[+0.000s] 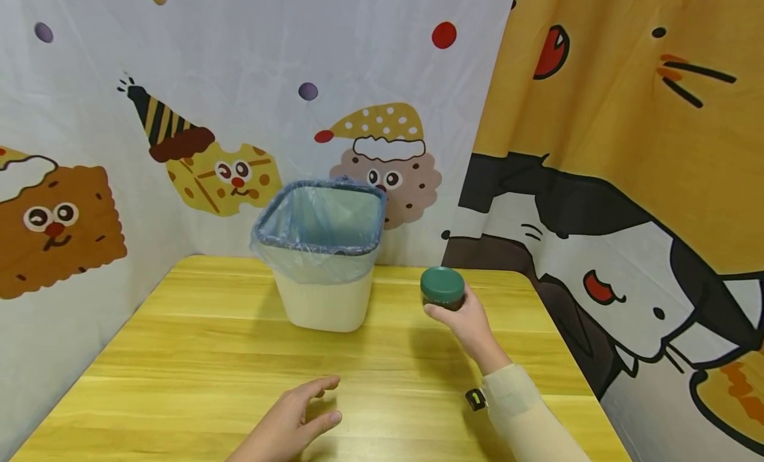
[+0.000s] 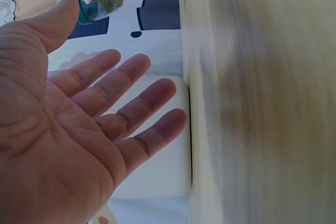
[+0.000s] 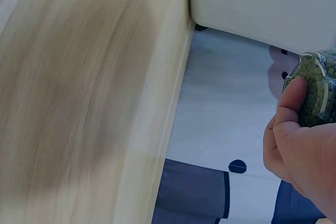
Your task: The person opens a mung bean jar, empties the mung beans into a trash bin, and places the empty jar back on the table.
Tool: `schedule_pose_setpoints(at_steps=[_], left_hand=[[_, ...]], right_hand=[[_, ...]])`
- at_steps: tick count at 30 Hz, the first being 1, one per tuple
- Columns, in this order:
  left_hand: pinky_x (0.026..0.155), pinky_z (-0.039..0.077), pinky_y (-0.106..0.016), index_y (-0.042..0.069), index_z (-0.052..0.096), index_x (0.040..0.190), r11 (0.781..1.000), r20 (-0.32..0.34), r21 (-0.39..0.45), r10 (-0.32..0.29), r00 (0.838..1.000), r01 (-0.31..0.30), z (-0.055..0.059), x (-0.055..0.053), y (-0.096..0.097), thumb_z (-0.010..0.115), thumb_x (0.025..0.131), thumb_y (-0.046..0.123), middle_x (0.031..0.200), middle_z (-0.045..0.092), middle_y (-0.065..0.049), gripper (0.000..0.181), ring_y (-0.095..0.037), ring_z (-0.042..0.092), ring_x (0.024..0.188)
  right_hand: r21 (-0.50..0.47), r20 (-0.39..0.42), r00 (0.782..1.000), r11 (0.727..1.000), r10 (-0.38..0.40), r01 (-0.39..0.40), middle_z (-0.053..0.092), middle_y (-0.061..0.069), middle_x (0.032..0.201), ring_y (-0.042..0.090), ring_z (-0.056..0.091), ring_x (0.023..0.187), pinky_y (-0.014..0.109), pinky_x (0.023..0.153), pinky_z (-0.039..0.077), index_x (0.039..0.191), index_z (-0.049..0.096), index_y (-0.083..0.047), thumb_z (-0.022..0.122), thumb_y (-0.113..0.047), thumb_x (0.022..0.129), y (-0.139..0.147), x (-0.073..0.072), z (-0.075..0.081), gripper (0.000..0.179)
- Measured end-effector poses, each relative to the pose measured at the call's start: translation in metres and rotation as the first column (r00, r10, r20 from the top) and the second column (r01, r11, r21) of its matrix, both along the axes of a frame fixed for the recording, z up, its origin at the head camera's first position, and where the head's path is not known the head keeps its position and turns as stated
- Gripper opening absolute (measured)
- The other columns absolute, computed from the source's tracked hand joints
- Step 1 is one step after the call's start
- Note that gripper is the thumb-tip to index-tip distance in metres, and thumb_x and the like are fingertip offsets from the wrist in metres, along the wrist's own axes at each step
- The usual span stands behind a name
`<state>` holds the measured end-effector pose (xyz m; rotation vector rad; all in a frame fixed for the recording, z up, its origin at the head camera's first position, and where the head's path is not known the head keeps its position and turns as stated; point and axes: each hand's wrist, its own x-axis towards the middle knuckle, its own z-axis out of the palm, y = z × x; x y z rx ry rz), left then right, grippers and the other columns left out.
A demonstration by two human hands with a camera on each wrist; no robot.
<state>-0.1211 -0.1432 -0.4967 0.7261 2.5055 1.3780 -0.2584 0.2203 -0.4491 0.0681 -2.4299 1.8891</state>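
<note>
My right hand (image 1: 468, 319) grips a small clear jar with a green lid (image 1: 442, 284), held above the table to the right of the bin. Small green grains or beans fill the jar (image 3: 314, 90) in the right wrist view, where the thumb presses its side. Low in the head view, my left hand (image 1: 292, 415) hovers over the table with fingers spread and nothing in them; its palm shows in the left wrist view. A cream bin (image 1: 325, 299) lined with a translucent blue bag (image 1: 316, 266) stands at the back of the table, its mouth facing up.
The yellow wood-grain table (image 1: 197, 362) reaches back to a white cloth (image 1: 227, 51) printed with cartoon snacks. An orange curtain (image 1: 597, 117) with cartoon animals hangs along the right side. A small dark device (image 1: 475, 400) is at the right cuff.
</note>
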Motion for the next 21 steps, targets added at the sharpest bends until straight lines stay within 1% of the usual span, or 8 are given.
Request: schedule_pose_setpoints(at_steps=[5,11,15,21], left_hand=[[0.085,0.064,-0.054,-0.003,0.051,0.154,1.000,-0.008,-0.005,-0.001,1.000,0.000,-0.001,0.000,0.001,0.063,0.109,0.038,0.153,0.058,-0.027,0.062,-0.057,0.059,0.130],[0.089,0.062,-0.059,-0.003,0.051,0.154,1.000,0.000,-0.009,0.002,1.000,-0.002,-0.003,-0.001,0.002,0.061,0.109,0.042,0.153,0.058,-0.026,0.065,-0.057,0.058,0.132],[0.090,0.061,-0.060,-0.002,0.051,0.154,1.000,0.002,-0.012,0.007,1.000,-0.007,-0.003,-0.001,0.002,0.061,0.108,0.043,0.154,0.058,-0.025,0.065,-0.056,0.058,0.133],[0.089,0.061,-0.059,0.000,0.052,0.154,1.000,0.004,-0.013,0.018,1.000,-0.018,-0.001,0.000,0.002,0.063,0.108,0.043,0.154,0.058,-0.024,0.064,-0.055,0.058,0.134]], right_hand=[[-0.015,-0.004,1.000,1.000,-0.012,0.012,0.062,0.014,0.143,0.028,0.060,0.128,0.043,0.107,0.052,0.150,0.053,-0.016,0.090,-0.019,0.087,0.000,0.009,0.003,0.073],[-0.069,-0.007,1.000,0.997,-0.024,0.024,0.065,0.008,0.135,0.020,0.063,0.120,0.034,0.101,0.055,0.146,0.057,-0.015,0.089,-0.018,0.088,-0.003,0.019,0.005,0.066],[-0.140,-0.009,1.000,0.990,0.001,-0.002,0.066,0.003,0.129,0.017,0.065,0.116,0.031,0.099,0.058,0.146,0.056,-0.012,0.086,-0.014,0.091,-0.007,0.025,0.005,0.063],[-0.236,-0.008,0.997,0.969,0.075,-0.075,0.066,-0.002,0.126,0.015,0.067,0.115,0.030,0.096,0.059,0.149,0.050,-0.010,0.079,-0.009,0.096,-0.009,0.031,0.006,0.061]])
